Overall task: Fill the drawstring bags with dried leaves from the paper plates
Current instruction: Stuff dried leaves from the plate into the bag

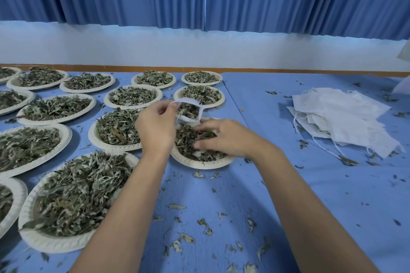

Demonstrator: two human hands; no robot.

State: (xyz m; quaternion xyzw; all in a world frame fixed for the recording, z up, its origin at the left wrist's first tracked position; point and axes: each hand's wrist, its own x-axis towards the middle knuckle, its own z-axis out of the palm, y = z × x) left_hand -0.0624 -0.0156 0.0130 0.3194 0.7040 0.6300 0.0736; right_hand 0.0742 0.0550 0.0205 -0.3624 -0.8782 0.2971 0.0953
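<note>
My left hand (156, 126) pinches the rim of a small white drawstring bag (188, 110) and holds its mouth open above a paper plate (200, 163) of dried leaves. Leaves show inside the bag. My right hand (224, 137) lies on the leaf pile in that plate, fingers curled over a clump of dried leaves (195, 139) just below the bag's mouth. Several other white paper plates heaped with dried leaves, such as the near one (73, 204), cover the left half of the blue table.
A loose pile of empty white drawstring bags (341, 117) lies at the right of the table. Leaf crumbs (204, 226) are scattered over the blue cloth in front of me. Blue curtains and a white wall stand behind the table.
</note>
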